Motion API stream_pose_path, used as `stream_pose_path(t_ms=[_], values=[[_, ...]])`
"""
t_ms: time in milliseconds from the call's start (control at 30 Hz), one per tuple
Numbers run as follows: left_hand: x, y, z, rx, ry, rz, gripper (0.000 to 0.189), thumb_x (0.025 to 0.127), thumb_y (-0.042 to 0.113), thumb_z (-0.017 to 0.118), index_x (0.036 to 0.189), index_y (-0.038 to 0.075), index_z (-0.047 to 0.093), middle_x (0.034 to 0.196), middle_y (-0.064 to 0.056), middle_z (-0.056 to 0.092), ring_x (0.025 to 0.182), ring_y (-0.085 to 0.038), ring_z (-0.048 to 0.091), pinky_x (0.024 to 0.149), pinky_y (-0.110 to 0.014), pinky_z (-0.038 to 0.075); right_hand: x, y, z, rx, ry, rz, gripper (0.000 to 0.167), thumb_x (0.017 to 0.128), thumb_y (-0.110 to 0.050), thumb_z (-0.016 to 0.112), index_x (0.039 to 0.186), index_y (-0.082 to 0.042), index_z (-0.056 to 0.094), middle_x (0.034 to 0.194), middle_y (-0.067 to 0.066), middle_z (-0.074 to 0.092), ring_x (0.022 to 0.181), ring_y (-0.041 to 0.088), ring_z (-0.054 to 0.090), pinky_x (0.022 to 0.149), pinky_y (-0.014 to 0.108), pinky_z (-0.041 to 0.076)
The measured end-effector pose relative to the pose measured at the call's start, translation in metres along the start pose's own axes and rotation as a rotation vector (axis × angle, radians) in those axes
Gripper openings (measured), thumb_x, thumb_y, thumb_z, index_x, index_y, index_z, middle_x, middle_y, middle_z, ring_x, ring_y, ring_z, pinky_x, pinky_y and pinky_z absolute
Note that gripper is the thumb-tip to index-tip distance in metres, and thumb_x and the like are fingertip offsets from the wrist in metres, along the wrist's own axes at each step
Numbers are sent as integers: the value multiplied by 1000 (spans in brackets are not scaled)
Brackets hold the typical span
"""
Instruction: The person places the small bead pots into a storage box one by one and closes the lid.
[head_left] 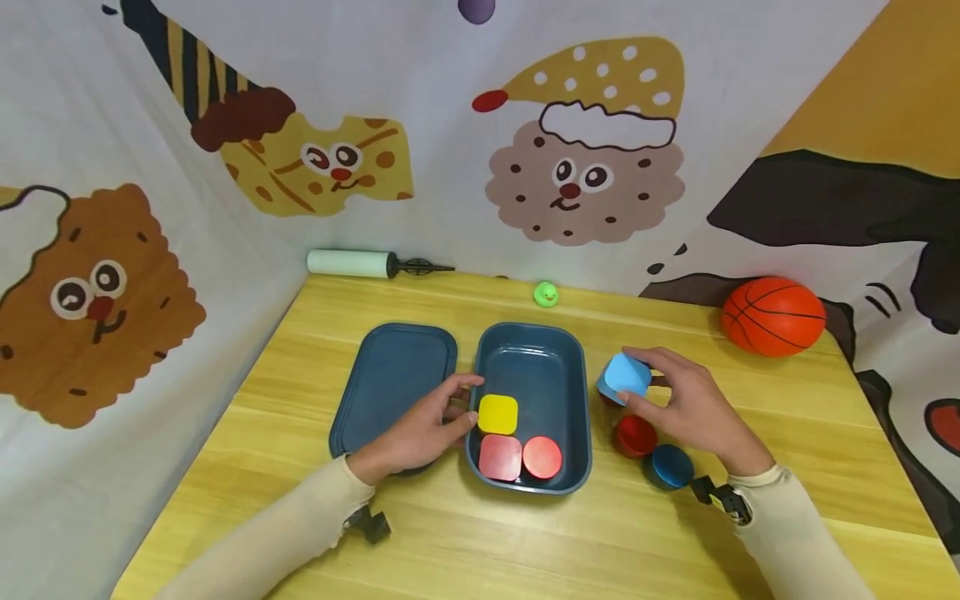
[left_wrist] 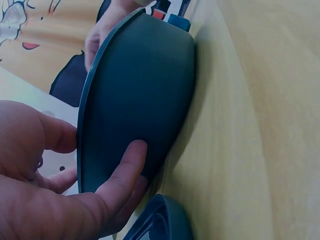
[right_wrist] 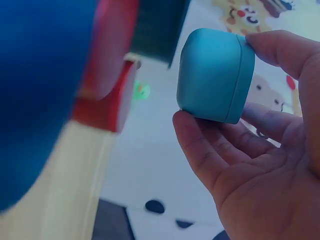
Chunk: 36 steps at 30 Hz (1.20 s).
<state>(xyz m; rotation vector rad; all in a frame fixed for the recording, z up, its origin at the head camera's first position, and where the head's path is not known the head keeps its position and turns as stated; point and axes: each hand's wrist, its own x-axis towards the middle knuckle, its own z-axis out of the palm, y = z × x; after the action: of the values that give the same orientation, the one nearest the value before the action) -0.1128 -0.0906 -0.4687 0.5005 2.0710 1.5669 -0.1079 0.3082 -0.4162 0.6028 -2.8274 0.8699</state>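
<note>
My right hand (head_left: 693, 404) pinches a light blue rounded-square box (head_left: 628, 377) between thumb and fingers. In the right wrist view this lidded box (right_wrist: 212, 75) is held clear of the table. My left hand (head_left: 420, 429) is at the left side of a dark blue rectangular container (head_left: 587, 400); in the left wrist view its fingers touch the outer wall (left_wrist: 140, 80). Inside the container are a yellow square box (head_left: 498, 414), a pinkish-red square box (head_left: 500, 458) and a round red box (head_left: 542, 457). A round dark red box (head_left: 635, 437) and a round blue box (head_left: 670, 467) stand below my right hand.
A dark blue lid (head_left: 397, 375) lies left of the container. Along the back are a pale green hand pump (head_left: 352, 263), a small green duck (head_left: 546, 294) and an orange ball (head_left: 774, 317). Something red (head_left: 611, 398) shows partly beneath the light blue box.
</note>
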Motion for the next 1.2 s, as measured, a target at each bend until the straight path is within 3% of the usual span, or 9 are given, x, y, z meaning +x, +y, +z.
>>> stream_pose_path(t_ms=[300,400,500,633,767,867,1200], values=[[0,-1,1,-19,3,-8,56,109,18,61,160,17,38,147,-19,51,122,-31,66,86,-43,65,22,-23,19,60,-46,-84,62,88,-21,88,143,-4,63,131,10,71,106,23,70,83,45,66],[-1,0,2,-12,8,-4,57,108,19,62,160,18,38,146,-19,51,122,-31,67,85,-43,65,28,-30,28,89,-59,-123,61,88,-20,89,141,-5,64,130,10,71,102,22,70,81,46,66],[-1,1,2,-6,16,-5,57,108,18,63,160,19,39,145,-19,52,121,-31,67,85,-43,65,32,-36,36,104,-89,-149,62,88,-22,89,142,-6,64,126,9,71,94,19,67,74,38,65],[-2,2,2,1,16,-2,60,108,18,62,162,19,36,146,-19,52,123,-31,67,86,-43,65,34,-42,47,59,-116,-168,64,87,-28,89,143,-8,65,125,6,70,95,18,66,75,34,63],[-1,2,2,7,18,4,61,108,17,62,164,19,35,146,-19,52,122,-32,67,85,-44,65,34,-47,57,-8,-134,-180,64,88,-35,88,142,-10,66,134,8,70,114,25,68,93,43,63],[-1,0,2,9,17,3,61,109,17,61,163,19,35,146,-19,51,122,-31,67,85,-43,65,34,-49,63,-26,-161,-175,63,89,-39,86,142,-11,67,137,9,70,120,29,68,98,49,61],[1,2,2,26,12,6,62,108,16,61,164,17,33,146,-20,51,120,-30,68,83,-42,65,33,-51,79,-67,-206,-192,62,87,-42,87,138,-11,70,132,2,74,113,17,63,89,37,61]])
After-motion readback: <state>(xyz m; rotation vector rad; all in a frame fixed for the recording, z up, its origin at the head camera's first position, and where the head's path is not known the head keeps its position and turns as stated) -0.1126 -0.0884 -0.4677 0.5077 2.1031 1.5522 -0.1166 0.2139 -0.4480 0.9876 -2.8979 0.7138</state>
